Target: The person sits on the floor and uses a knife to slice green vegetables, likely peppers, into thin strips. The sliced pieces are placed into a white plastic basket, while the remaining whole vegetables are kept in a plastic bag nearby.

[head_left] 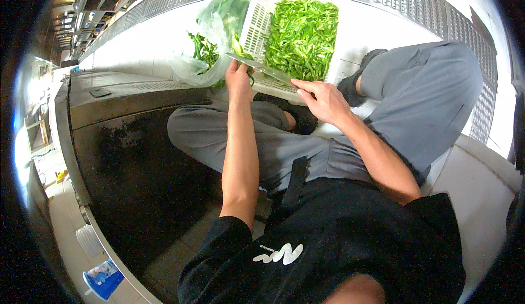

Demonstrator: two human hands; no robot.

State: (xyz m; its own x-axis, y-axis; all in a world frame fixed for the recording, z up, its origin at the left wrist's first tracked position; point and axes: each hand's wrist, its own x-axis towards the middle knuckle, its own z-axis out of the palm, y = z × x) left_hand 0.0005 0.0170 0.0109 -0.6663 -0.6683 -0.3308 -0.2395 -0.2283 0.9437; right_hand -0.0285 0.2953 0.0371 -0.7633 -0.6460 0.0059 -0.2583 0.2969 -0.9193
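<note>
My right hand [324, 101] grips a kitchen knife [270, 71] by its handle, the blade pointing left across the basket's near corner. In my left hand [239, 78] is a long green pepper [238, 47], its upper part pale and cut-looking, with the knife's tip end against it just above my fingers. Beyond the knife stands a white plastic basket [255, 29] holding a heap of sliced green peppers [303, 37]. Left of it lies a translucent plastic bag [192, 72], its mouth spread around several whole green peppers [199, 45].
My bent legs [414, 78] flank the basket's near end on the white tiled floor [147, 47]. Perforated metal drain covers [402, 4] run beyond it. A metal cabinet [102, 105] stands close on my left. Stacked plates [88, 239] and a blue container [104, 281] are farther left.
</note>
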